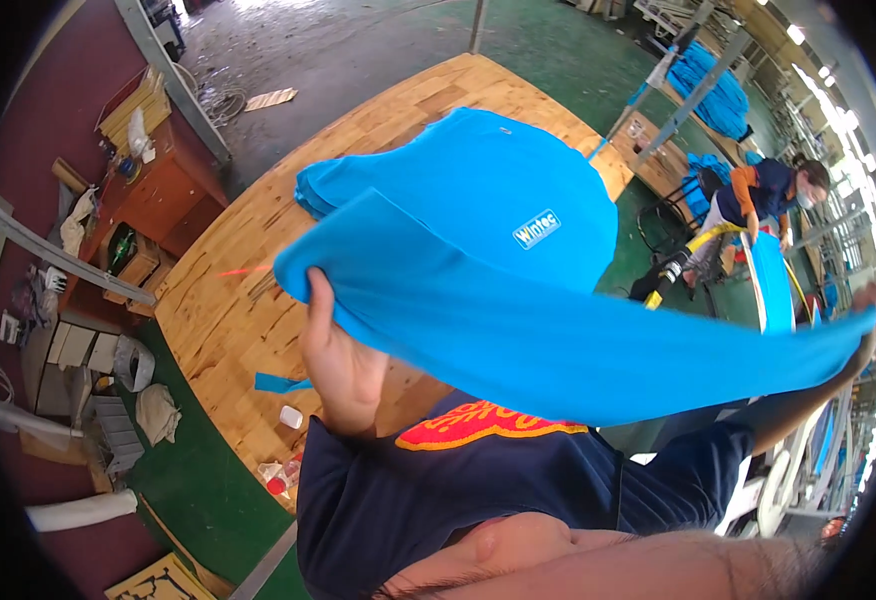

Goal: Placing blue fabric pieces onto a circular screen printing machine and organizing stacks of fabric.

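A long piece of bright blue fabric point(578, 345) stretches across in front of me, raised above the wooden table point(228, 310). My left hand point(346, 365) pinches its left end, thumb over the edge and the other fingers partly out of sight. At the far right, my right hand point(866, 302) grips the opposite end; it is blurred and near the picture's rim. Behind the raised piece, a pile of blue cloth point(528, 180) lies on the table, a small rectangular label point(537, 229) showing on top.
A blue scrap point(280, 383), a small white item point(291, 417) and a red-capped bottle point(280, 482) lie along the table's left side. A wooden desk point(163, 190) stands further left. At the right, a co-worker point(758, 195) handles blue cloth beside a metal post point(693, 95).
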Demonstrator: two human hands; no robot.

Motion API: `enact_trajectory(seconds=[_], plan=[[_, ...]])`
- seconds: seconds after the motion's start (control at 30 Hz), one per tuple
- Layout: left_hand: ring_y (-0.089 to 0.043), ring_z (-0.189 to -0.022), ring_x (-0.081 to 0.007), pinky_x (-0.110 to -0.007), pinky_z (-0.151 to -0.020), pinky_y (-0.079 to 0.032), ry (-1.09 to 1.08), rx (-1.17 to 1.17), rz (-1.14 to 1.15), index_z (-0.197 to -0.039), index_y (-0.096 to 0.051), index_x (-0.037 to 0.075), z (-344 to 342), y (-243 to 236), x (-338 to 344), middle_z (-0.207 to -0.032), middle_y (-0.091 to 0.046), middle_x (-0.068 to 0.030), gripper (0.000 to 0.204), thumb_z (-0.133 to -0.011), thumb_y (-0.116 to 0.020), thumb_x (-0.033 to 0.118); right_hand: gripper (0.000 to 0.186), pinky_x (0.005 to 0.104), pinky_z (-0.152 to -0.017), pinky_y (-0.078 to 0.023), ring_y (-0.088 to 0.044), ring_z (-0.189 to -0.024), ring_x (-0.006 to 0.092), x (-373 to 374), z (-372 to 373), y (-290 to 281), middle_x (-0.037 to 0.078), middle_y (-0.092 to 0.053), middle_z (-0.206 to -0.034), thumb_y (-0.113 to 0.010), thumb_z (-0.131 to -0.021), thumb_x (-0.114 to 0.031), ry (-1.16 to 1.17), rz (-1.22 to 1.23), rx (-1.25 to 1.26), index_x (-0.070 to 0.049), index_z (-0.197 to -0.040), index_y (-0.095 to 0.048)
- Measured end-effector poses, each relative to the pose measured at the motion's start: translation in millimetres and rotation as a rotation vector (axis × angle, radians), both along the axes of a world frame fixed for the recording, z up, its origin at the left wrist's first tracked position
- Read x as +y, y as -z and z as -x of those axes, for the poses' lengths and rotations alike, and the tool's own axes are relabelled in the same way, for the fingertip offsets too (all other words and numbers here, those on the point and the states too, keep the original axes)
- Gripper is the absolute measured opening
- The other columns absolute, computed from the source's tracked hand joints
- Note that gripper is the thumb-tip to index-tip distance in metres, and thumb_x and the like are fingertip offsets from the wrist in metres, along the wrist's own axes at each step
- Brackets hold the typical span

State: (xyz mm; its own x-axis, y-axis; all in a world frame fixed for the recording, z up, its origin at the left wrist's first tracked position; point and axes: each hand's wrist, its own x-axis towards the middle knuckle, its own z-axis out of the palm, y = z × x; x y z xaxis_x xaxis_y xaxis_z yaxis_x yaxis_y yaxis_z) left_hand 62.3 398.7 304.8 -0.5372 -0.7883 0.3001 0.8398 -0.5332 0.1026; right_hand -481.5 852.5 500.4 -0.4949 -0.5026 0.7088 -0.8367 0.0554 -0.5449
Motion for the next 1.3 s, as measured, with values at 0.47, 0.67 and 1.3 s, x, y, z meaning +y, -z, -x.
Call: enact_trajectory(seconds=[0.47, 0.67, 1.3], plan=[[-0.052, -0.135, -0.0306, -0.050, -0.117, -0.040, -0.543, -0.869, -0.587, -0.143, -0.046, 0.002, 85, 206, -263, -0.146, -0.054, -0.0153, 0.039, -0.110, -0.040, 0.021, 0.030, 0.0280, -0.083, -0.048, -0.061, -0.093, 0.0129, -699, 140, 291, 0.002, -0.066, -0.092, -0.076, -0.088, -0.026, -0.755, -0.943, -0.226, -0.001, -0.103, -0.071], [-0.050, -0.137, -0.0288, -0.049, -0.119, -0.037, -0.539, -0.875, -0.621, -0.143, -0.046, 0.009, 56, 307, -319, -0.147, -0.054, -0.0149, 0.036, -0.108, -0.038, 0.012, 0.019, 0.0342, -0.081, -0.053, -0.068, -0.087, 0.0205, -802, 99, 508, 0.010, -0.074, -0.096, -0.065, -0.092, -0.015, -0.554, -0.727, -0.463, -0.003, -0.105, -0.072], [-0.063, -0.115, -0.0194, -0.030, -0.094, -0.052, -0.840, -1.686, 0.139, -0.136, -0.058, 0.003, 51, 292, -406, -0.136, -0.060, -0.0139, 0.048, -0.093, -0.075, 0.010, 0.034, 0.0475, -0.106, -0.036, -0.056, -0.118, 0.0253, -661, -13, 462, 0.006, -0.062, -0.121, -0.068, -0.090, -0.015, -0.279, -0.433, 0.248, -0.015, -0.123, -0.063]])
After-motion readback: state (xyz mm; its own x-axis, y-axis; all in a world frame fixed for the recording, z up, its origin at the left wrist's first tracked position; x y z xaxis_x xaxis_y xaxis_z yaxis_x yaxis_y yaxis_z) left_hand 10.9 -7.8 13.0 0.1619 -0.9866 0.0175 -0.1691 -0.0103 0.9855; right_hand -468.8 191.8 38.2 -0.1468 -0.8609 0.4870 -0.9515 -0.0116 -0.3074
